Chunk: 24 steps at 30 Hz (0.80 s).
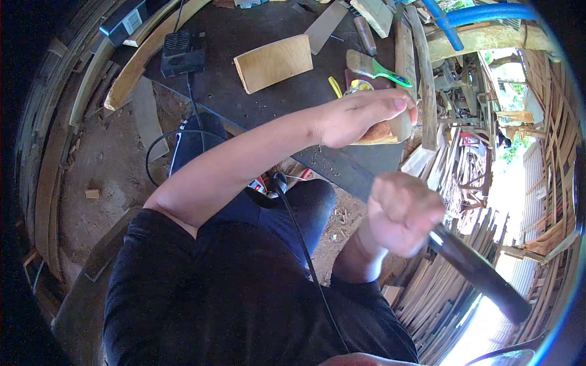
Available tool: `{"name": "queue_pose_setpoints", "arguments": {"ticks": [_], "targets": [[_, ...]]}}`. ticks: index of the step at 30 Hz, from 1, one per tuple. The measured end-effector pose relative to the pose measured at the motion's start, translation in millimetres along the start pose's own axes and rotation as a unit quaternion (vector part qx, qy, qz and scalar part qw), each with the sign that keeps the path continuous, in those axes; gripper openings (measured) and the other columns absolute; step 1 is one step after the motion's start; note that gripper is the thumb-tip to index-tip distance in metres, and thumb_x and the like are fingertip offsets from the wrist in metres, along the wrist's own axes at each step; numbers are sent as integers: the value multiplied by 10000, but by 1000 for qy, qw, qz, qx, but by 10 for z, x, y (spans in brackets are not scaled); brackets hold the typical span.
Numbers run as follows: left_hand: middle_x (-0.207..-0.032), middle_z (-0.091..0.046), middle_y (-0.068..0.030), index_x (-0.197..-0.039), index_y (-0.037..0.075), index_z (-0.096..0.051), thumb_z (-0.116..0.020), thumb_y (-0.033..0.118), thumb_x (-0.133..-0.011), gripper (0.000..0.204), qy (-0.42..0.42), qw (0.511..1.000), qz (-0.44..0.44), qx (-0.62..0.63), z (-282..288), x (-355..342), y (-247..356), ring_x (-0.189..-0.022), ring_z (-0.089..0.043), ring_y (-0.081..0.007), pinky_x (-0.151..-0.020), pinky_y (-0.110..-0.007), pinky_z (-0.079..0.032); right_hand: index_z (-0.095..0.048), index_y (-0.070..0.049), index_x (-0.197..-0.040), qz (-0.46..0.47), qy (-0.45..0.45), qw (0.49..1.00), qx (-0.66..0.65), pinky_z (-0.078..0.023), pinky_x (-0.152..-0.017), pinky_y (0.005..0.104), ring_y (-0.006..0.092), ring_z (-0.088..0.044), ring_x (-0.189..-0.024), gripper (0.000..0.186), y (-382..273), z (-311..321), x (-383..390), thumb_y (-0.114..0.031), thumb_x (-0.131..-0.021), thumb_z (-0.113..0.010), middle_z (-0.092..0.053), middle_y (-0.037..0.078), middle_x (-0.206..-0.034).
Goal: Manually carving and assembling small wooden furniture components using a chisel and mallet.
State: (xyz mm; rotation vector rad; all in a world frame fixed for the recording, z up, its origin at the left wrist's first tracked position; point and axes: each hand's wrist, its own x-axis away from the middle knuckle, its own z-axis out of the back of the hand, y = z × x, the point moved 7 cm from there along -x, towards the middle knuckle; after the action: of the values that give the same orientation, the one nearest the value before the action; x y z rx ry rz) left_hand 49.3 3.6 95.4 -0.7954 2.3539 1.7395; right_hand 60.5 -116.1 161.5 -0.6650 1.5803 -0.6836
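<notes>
My left hand (366, 116) reaches across to the right side of the dark workbench. It lies over a wooden block (379, 133), thumb stretched along the top and fingers bent over the far side, gripping it. Part of the block is hidden under the palm. Nearer to me, my right hand (406, 213) is raised in a fist, blurred by motion. A dark cylindrical stick (482, 274) is gripped in it and sticks out toward the lower right. The stick's other end, if any, is hidden by the fist.
On the workbench (226, 36) lie a curved wooden piece (274, 63), a green-handled brush (375, 68) and a black charger-like box (183, 53). A black cable (299, 232) runs down over my body. Stacked wood strips (439, 293) stand at the right; long boards curve along the left.
</notes>
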Motion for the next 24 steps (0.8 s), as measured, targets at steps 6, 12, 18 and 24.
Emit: {"name": "queue_pose_setpoints", "arguments": {"ticks": [6, 12, 18, 24], "targets": [[-919, -541, -39, -1139, 77, -596, -343, 450, -1057, 458, -13, 998, -57, -33, -45, -186, 61, -835, -506, -132, -783, -292, -413, -428, -141, -673, -114, 87, 961, 238, -262, -444, 280, 91, -352, -478, 399, 387, 204, 215, -255, -1045, -519, -398, -37, -554], [-1134, -566, -83, -1195, 30, -558, -369, 505, -1023, 540, -15, 997, -29, 65, 104, -40, -212, -1001, -574, -161, -868, -309, -476, -415, -37, -584, 0, 209, 932, 295, -312, -420, 318, 112, -451, -448, 411, 818, 406, 513, -64, -970, -552, -502, 29, -529], [-958, -616, -126, -1178, 24, -531, -373, 560, -1023, 579, 26, 994, -102, -32, 78, -233, -40, -871, -610, -201, -785, -340, -498, -547, -11, -682, -96, 138, 980, 105, -327, -487, 319, 98, -425, -505, 423, 673, 559, 155, -249, -1031, -568, -469, 8, -553], [-927, -617, -103, -1160, 29, -521, -276, 529, -1057, 566, 194, 944, -167, -208, 390, -636, 203, -837, -610, -188, -777, -325, -487, -606, -11, -893, -123, 80, 987, 72, -428, -660, 299, 110, -538, -749, 314, 902, 906, -365, -297, -1023, -606, -590, 13, -781]]}}
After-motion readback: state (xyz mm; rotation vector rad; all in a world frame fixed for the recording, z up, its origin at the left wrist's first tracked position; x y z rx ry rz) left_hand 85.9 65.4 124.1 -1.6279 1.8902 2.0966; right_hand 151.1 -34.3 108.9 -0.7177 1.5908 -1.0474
